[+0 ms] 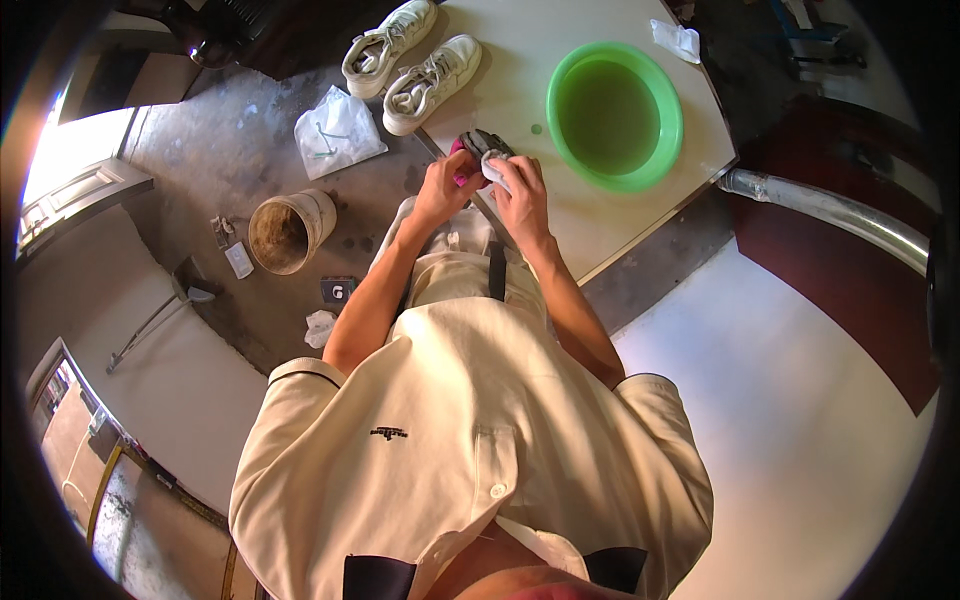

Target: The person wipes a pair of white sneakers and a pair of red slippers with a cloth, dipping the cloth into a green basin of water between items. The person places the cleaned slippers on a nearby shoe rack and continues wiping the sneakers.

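My left hand (442, 187) grips a small shoe (482, 141) with a dark grey part and bright pink parts, near the table's edge. My right hand (521, 195) pinches a white cloth (495, 169) against the shoe's near side. The fingers hide much of the shoe. To the right, a green plastic basin (671, 142) of murky water stands on the pale table (517, 82). Up and to the left, a pair of off-white lace-up sneakers (401, 37) rests at the table's left edge.
A crumpled white wipe (677, 40) lies at the table's far right. On the floor at left are a white plastic bag (341, 135), a dirty bucket (319, 217) on its side or tilted, a small dark box (338, 289) and crumpled tissue (320, 328). A metal pipe (825, 210) runs at right.
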The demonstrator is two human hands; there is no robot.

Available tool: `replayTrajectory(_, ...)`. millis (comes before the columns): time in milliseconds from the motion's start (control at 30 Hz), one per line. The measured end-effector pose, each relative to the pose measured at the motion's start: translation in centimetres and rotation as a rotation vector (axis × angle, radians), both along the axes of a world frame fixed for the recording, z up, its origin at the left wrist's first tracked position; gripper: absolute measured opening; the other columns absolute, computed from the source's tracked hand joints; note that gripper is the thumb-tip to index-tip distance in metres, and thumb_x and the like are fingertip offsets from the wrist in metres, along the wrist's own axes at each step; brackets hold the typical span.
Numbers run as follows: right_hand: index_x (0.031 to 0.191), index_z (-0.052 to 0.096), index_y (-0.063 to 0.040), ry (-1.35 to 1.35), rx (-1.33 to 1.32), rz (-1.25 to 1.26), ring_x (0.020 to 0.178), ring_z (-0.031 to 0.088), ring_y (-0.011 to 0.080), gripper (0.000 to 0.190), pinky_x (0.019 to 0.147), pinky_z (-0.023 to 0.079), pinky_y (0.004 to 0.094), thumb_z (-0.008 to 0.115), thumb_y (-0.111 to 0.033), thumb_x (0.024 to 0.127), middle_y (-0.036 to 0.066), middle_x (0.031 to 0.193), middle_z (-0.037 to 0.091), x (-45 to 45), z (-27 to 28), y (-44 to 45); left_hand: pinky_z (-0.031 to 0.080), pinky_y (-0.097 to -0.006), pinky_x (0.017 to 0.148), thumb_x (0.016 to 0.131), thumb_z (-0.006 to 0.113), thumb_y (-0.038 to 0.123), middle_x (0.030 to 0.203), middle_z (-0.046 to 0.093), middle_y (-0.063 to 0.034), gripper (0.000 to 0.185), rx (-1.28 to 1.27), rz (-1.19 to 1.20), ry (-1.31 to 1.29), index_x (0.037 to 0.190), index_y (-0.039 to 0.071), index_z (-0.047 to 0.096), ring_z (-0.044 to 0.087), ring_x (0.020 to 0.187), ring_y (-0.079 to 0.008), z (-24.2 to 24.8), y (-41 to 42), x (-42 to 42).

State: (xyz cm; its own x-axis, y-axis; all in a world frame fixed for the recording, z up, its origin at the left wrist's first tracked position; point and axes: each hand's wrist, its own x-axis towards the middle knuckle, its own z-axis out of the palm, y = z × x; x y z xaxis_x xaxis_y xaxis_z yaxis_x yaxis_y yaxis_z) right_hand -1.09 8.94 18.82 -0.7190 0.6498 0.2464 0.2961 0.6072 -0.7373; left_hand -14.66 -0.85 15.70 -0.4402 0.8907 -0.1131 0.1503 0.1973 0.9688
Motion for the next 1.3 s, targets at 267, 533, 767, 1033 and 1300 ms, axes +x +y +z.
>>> replayTrajectory(267,0.099,0.062,-0.005,-0.109,0.129,-0.047,0.089,0.055,0.0323,0.023,0.079,0.048,0.0432,0.068,0.000,0.077,0.012,0.091,0.055,-2.4,1.2,1.4,0.051,-0.0383,0.070,0.080,0.071,0.006,0.086,0.064,-0.0188,0.023,0.028,-0.136,0.177,0.099,-0.002,0.061,0.063,0.077,-0.0363,1.3,1.0,0.4)
replayTrajectory(533,0.094,0.063,-0.004,-0.284,0.092,-0.042,0.092,0.055,0.0334,0.019,0.085,0.046,0.0441,0.069,-0.003,0.076,0.013,0.093,0.055,-3.7,1.0,2.2,0.052,-0.0401,0.071,0.077,0.069,0.004,0.085,0.065,-0.0199,0.023,0.047,-0.141,0.180,0.098,-0.002,0.062,0.065,0.078,-0.0373,0.7,0.6,1.3)
replayTrajectory(767,0.107,0.059,-0.005,-0.109,0.000,-0.065,0.095,0.055,0.0363,0.034,0.084,0.047,0.0467,0.066,0.005,0.076,0.014,0.096,0.055,-1.1,-0.2,-0.4,0.052,-0.0324,0.067,0.085,0.065,0.003,0.079,0.068,-0.0184,0.011,-0.036,0.026,0.053,0.089,-0.004,0.057,0.069,0.072,-0.0197,0.6,0.6,-0.2)
replayTrajectory(1033,0.102,0.064,-0.001,-0.142,-0.124,-0.205,0.092,0.059,0.0389,0.027,0.081,0.049,0.0470,0.063,0.002,0.076,0.018,0.095,0.063,4.0,-5.8,-0.8,0.049,-0.0249,0.074,0.093,0.065,0.007,0.092,0.067,-0.0015,0.018,-0.057,0.116,-0.267,0.108,-0.002,0.061,0.061,0.084,-0.0082,-4.1,-3.3,-1.9)
replayTrajectory(1300,0.105,0.062,-0.003,-0.001,-0.236,-0.148,0.087,0.064,0.0387,0.023,0.075,0.052,0.0434,0.065,-0.001,0.083,0.018,0.096,0.064,1.3,-4.8,-2.6,0.052,-0.0300,0.084,0.086,0.068,0.003,0.092,0.068,-0.0069,0.019,-0.122,0.007,-0.333,0.103,-0.003,0.063,0.064,0.087,-0.0132,-5.9,-5.6,0.2)
